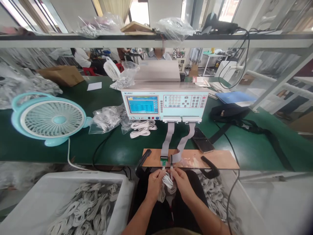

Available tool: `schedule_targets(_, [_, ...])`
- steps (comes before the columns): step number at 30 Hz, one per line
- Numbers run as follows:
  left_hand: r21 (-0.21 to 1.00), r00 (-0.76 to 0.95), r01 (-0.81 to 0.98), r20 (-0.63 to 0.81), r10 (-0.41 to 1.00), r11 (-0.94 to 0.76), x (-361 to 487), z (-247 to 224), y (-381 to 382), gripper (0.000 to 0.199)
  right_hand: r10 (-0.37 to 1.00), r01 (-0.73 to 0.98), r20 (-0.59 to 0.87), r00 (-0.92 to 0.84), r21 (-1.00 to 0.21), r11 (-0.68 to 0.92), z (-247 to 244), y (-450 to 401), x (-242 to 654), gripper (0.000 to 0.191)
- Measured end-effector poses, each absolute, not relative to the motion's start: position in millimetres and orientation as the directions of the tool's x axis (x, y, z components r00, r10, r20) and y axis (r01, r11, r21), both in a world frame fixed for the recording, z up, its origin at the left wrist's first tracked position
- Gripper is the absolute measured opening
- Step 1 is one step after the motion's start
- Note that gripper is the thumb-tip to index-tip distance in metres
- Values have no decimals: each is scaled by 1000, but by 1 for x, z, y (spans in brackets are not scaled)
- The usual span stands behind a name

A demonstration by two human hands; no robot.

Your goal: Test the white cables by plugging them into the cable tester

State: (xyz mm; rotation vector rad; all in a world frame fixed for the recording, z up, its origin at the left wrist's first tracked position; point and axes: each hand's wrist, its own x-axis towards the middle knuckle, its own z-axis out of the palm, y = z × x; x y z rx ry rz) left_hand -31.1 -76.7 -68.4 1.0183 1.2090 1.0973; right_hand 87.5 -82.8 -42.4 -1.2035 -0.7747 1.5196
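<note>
Keeping the plugs straight to the ribbon-cable connectors (164, 158) should spare the pins; left hand (154, 183) and right hand (183, 183) pinch narrowly at the coiled white cable (167, 180), between them before the desk (117, 150).

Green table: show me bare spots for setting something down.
Bare green table shows between the fan and the white card, and at right, just left of the bag's long strap. Crowded: left of the tester, with bagged cables and white coils, and before it, where ribbon cables reach the board.
</note>
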Motion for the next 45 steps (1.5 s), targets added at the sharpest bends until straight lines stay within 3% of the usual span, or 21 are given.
schedule_targets(14, [991,10,-25,-131,991,131,-26,-67,-59,49,974,-307,-226,11,-928,-212,-65,-78,88,35])
schedule_targets(33, [995,-23,-28,-93,995,92,-20,-68,-69,40,977,-301,-200,78,-938,-169,-57,-85,78,37])
schedule_targets(37, [982,93,-67,-169,981,175,-15,-52,-91,33,979,-130,-190,74,-975,-179,-45,-108,99,35])
schedule_targets(40, [891,151,-249,-352,924,380,-14,-43,-102,37,984,189,-149,98,-968,-165,-47,-127,152,31])
schedule_targets(43, [801,153,-399,-421,894,445,-13,-40,-107,33,974,651,-17,226,-741,-164,-55,-147,211,18])
schedule_targets(45, [783,174,-416,-431,885,463,-10,-41,-108,31,964,780,76,254,-605,-158,-58,-157,229,14])
